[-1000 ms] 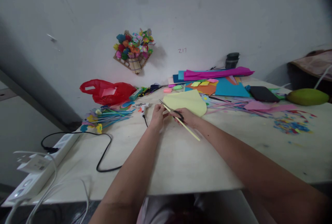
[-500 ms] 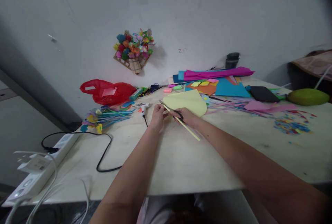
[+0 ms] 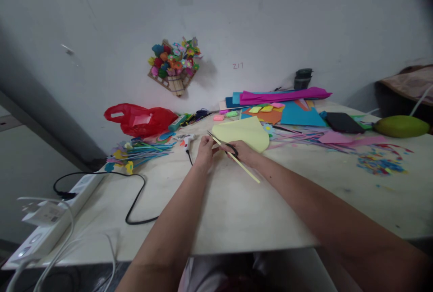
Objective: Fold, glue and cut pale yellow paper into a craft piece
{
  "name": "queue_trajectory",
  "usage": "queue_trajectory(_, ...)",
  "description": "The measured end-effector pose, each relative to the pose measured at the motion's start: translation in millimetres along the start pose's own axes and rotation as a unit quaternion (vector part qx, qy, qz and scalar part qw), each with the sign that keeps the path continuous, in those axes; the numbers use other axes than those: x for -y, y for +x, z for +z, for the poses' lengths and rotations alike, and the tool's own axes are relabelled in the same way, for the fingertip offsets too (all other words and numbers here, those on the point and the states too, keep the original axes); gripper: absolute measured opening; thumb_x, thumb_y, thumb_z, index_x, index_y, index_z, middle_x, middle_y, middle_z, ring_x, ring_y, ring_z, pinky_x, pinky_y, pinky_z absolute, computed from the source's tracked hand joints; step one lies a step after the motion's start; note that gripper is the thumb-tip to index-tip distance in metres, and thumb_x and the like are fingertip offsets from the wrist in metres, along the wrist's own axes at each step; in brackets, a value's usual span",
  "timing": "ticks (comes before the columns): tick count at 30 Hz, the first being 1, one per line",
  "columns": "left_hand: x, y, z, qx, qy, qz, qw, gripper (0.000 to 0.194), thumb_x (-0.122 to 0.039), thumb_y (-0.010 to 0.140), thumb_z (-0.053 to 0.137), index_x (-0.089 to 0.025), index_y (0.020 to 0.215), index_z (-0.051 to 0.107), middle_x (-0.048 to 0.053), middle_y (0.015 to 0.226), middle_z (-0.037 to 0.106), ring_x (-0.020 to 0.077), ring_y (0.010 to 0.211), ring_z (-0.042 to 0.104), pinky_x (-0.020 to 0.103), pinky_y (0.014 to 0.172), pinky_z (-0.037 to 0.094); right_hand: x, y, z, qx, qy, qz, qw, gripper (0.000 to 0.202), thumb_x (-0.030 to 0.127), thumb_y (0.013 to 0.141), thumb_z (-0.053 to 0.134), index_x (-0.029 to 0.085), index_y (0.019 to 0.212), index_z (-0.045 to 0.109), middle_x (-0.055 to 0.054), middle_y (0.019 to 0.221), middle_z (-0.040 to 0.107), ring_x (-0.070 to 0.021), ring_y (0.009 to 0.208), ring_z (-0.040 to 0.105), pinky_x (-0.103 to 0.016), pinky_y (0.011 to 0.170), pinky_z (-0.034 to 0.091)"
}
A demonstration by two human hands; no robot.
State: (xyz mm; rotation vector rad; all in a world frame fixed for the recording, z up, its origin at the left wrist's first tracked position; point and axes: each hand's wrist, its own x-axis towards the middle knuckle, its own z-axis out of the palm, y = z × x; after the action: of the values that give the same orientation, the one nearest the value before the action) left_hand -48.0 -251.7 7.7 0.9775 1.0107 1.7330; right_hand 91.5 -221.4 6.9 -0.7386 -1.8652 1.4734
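My right hand (image 3: 241, 151) is closed on black-handled scissors (image 3: 233, 150), their blades pointing up and left. Close beside it, my left hand (image 3: 204, 148) pinches the upper end of a narrow pale yellow paper strip (image 3: 246, 171). The strip runs down to the right, past the scissors, and its lower end hangs loose. The blade tips lie at the strip's top by my left fingers; whether they are apart I cannot make out. Just behind both hands a pale yellow sheet (image 3: 245, 132) with a curved edge lies on the table.
A glue gun (image 3: 187, 140) with a black cord lies left of my hands, near paper flowers on stems (image 3: 145, 150) and a red plastic bag (image 3: 140, 120). Coloured sheets (image 3: 301, 115), a black phone-like slab (image 3: 344, 122) and paper scraps (image 3: 382, 161) are on the right. A power strip (image 3: 57, 220) runs along the left edge.
Almost nothing differs. The loose lower end of the yellow strip has shifted very slightly to the left; both hands keep their places.
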Motion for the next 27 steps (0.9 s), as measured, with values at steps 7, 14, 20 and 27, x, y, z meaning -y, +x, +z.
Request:
queue_trajectory(7,2,2,-1.7,0.002,-0.002,0.01,1.0,0.027,-0.03,0.07,0.063,-0.02,0.069,0.039,-0.002,0.069,0.049,0.0123,0.071,0.055,0.024,0.06,0.047,0,-1,1,-0.003,0.009,-0.005,1.0,0.038,0.051,0.067,0.06,0.013,0.066,0.057,0.007,0.044,0.04,-0.0044,0.038,0.032,-0.019,0.037,0.021)
queue_trajectory(14,0,1,1.3,0.014,-0.004,0.01,1.0,0.027,-0.032,0.07,0.063,-0.02,0.07,0.039,-0.002,0.07,0.051,0.0119,0.068,0.055,0.025,0.06,0.046,-7,2,2,0.014,0.099,0.047,0.994,0.041,0.05,0.067,0.063,0.013,0.083,0.061,0.006,0.045,0.046,-0.0051,0.036,0.037,-0.018,0.034,0.026)
queue_trajectory(20,2,-2,3.3,0.025,0.001,0.007,1.0,0.025,-0.031,0.07,0.062,-0.019,0.071,0.04,-0.003,0.071,0.052,0.0096,0.066,0.054,0.025,0.063,0.047,-10,3,0,0.026,0.124,0.025,0.992,0.043,0.054,0.072,0.058,0.013,0.083,0.061,0.004,0.049,0.05,-0.0051,0.036,0.04,-0.018,0.034,0.027)
queue_trajectory(27,3,-2,2.6,0.034,0.004,0.007,0.999,0.024,-0.031,0.07,0.061,-0.019,0.07,0.04,-0.004,0.07,0.05,0.0096,0.066,0.054,0.025,0.065,0.047,-11,3,-1,0.03,0.135,0.012,0.99,0.045,0.054,0.071,0.059,0.012,0.086,0.062,0.004,0.049,0.049,-0.0054,0.036,0.04,-0.018,0.033,0.025)
